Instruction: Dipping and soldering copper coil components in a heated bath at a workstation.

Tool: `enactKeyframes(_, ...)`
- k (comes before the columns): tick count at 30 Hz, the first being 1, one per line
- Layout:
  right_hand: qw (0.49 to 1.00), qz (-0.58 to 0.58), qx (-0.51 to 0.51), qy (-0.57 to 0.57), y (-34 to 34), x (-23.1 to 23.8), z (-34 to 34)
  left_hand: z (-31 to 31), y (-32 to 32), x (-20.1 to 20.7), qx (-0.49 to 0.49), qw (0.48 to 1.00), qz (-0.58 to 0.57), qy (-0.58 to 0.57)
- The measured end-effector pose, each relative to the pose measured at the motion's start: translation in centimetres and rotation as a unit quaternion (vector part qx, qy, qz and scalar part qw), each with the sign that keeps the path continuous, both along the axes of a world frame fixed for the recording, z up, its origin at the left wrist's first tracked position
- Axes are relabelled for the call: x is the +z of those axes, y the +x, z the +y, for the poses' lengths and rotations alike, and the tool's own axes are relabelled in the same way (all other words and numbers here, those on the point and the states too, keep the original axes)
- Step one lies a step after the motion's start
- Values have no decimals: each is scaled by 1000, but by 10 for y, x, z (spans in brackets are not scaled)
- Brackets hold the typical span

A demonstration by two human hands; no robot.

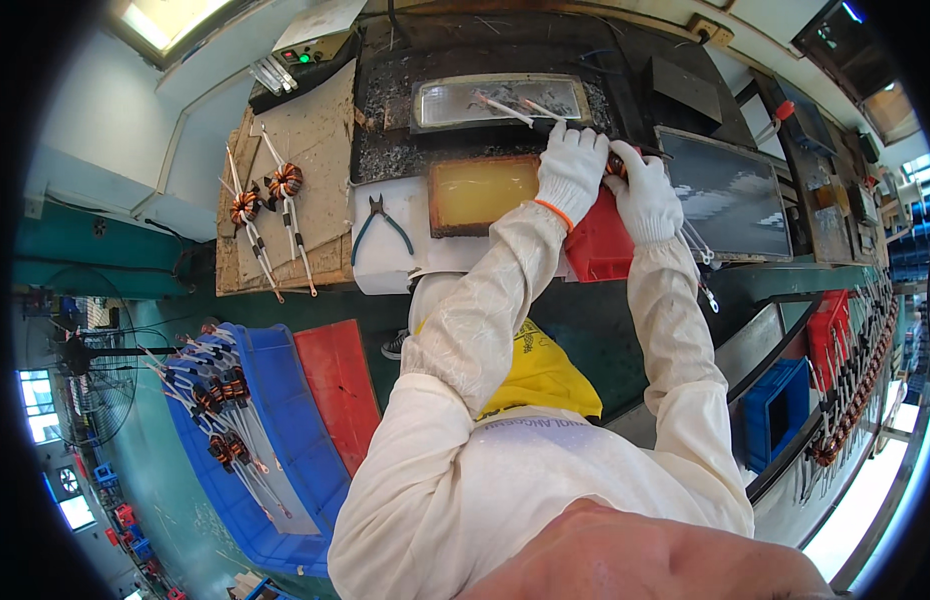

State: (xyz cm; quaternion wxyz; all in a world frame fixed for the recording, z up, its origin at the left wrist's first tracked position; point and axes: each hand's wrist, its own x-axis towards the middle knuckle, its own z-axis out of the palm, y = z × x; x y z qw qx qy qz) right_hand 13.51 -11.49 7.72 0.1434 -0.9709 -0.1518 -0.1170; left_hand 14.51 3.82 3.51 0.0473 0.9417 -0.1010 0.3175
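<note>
While I watch the head camera from a distance, I log one wound coil point(615, 166), copper and black, at the far reach of both arms, between the two gloved hands. Right hand point(649, 198): white glove, thumb and fingers grasping the coil. Left hand point(572, 168): white glove, orange band at the wrist, fingers bent down beside the coil; the glove hides its contact, so I cannot tell whether it grips. Leads point(506, 109), two, pale: they emerge beyond the left fingers, long axis pointing leftward and slightly away from the wearer, out over a rectangular metal tray point(418, 108). Whether their tips touch its grey contents, I cannot make out. Tray: long side left to right, placed left of the coil and a little farther out; left hand nearer, just beside its near right corner, right hand farther off. I judge this bearing of leads to tray to be the relation that governs any move. Round about: yellow slab point(485, 196), framed, on the near side of the tray; pliers point(381, 224), handles toward the wearer; red bin point(597, 248), between the forearms; two spare coils point(285, 181), on the board at left, well apart from both hands.
</note>
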Motion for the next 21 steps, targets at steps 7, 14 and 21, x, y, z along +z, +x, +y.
enactKeyframes(7, 999, -28, -28, -11, 11, 3, 18, 13, 24, -1, -25, 998, 30, -41)
enactKeyframes(14, 999, 23, -46, -4, 7, 11, 23, 14, 25, 0, -29, 992, 88, -91)
enactKeyframes(21, 999, 9, -43, 3, 8, 7, 22, 16, 25, 5, -35, 988, 106, -106)
